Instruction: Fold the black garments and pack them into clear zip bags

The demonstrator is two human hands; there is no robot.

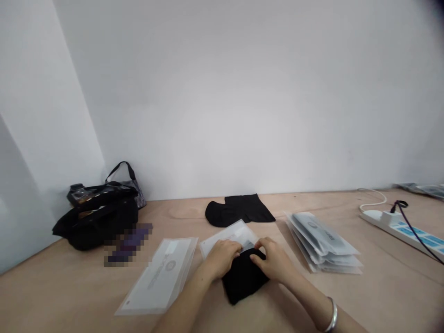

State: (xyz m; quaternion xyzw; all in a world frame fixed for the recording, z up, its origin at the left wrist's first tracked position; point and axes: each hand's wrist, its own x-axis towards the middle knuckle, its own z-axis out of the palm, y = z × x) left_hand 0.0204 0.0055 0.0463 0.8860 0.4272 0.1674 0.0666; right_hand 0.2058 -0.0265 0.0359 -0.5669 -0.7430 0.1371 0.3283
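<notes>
A folded black cloth piece (244,280) lies in front of me, its far edge at a frosted plastic bag (227,231). My left hand (224,256) has its fingers curled together at the bag's near edge, beside the cloth. On the other side, my right hand (272,259) grips the cloth's upper right edge between thumb and fingers. Whether part of the cloth is inside the bag is hidden by my hands. Farther back lies another flat black fabric piece (239,210) with a rounded left end.
Flat frosted bags with a printed logo (163,273) lie at left. A stack of filled bags (322,238) sits at right, before a white power strip (405,229) with cables. At back left are a black bag (100,222), a striped bag (138,194) and a blurred purple item (130,245).
</notes>
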